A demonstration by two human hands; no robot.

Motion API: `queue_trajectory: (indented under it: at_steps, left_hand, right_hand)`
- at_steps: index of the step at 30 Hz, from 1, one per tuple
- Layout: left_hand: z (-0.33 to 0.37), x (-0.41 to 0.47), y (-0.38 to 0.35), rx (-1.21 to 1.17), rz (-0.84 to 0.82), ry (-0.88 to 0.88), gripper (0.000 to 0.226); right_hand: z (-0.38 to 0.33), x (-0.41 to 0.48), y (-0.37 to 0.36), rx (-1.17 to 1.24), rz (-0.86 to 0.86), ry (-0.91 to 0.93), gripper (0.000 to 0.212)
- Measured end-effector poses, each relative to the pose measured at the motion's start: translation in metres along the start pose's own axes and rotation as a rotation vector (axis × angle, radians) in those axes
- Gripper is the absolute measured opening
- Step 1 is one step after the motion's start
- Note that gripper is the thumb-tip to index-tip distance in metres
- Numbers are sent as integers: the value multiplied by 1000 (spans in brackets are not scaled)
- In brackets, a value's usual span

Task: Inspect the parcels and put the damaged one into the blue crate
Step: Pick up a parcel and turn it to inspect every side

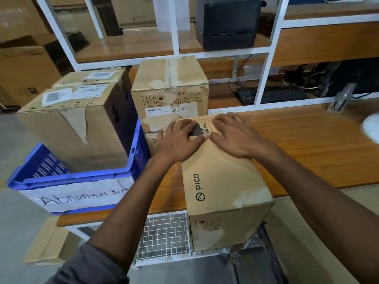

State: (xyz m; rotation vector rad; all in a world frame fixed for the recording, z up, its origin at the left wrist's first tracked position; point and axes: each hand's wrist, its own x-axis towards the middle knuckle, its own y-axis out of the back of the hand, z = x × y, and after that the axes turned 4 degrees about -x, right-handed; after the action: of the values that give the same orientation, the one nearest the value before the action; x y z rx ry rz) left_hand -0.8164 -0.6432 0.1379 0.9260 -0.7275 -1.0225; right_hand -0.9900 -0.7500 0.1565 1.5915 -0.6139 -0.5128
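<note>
Your left hand [180,140] and right hand [233,136] both lie flat, fingers straight, on the far top end of the PICO parcel [223,181], just toward 12 o'clock from centre; they press it and grasp nothing. That parcel lies lengthways on the wooden bench [307,150], its near end overhanging the edge toward 6 o'clock. Tape at its near corner looks scuffed, though whether that counts as damage is hard to tell from here.

At 9 o'clock stands the blue crate [71,177]. A torn parcel [71,130] with a long rip down its face already sits inside, so the sorting looks partly done. Inspection seems under way; the rear parcel [170,83] at 12 o'clock may remain to be checked.

Readable writing:
- "PICO" with a round logo, and "UN 3481" between your hands
- "Abnormal Bin", handwritten on the paper sign [82,193] on the crate front
- "BLUEDART" above a barcode on the rear parcel
</note>
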Motion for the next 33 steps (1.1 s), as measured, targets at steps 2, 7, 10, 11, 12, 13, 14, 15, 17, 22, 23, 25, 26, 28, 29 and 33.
queue_trajectory:
  at_steps: [2,7,10,11,12,13,14,15,17,22,23,25,26,28,29,33]
  left_hand:
    - [2,-7,5,44,71,-26,72]
    - [0,-30,11,69,34,-80,64]
    - [0,-35,8,72,-17,-74,67]
    - [0,-35,8,71,-25,-68,67]
    - [0,-33,9,74,-28,-65,66]
    - [1,-32,10,81,-28,-67,66]
    - [2,-32,12,88,-19,-67,65]
    - [4,-33,13,91,6,-65,63]
    - [10,-41,15,90,96,-69,56]
    - [12,-65,11,8,83,-142,47]
    - [11,-70,10,8,42,-138,49]
    - [12,-79,7,54,-11,-146,53]
    - [14,-82,6,65,-27,-146,55]
    - [17,-83,5,75,-28,-135,57]
    - [19,-82,6,78,-28,-125,57]
    - [24,-85,11,73,-35,-108,58]
  right_hand:
    - [-2,-9,1,-15,41,-5,68]
    - [-11,-32,-6,4,59,-7,61]
    - [-12,-34,-10,30,42,-25,60]
    - [-13,-33,-8,16,51,-25,59]
    - [-15,-31,-6,-2,62,-24,59]
    - [-17,-30,-5,-10,66,-25,58]
    - [-17,-29,-4,-3,59,-26,58]
    - [-18,-29,-4,12,46,-26,59]
    - [-17,-36,-3,36,55,-27,58]
    - [-15,-78,-5,86,137,-27,46]
    - [-15,-84,-8,77,117,-18,48]
    - [-15,-88,-11,75,82,-15,53]
    - [-14,-88,-12,82,75,-17,53]
    - [-16,-89,-9,70,73,-16,53]
    - [-17,-87,-7,54,77,-16,53]
    - [-18,-87,-4,79,46,-15,54]
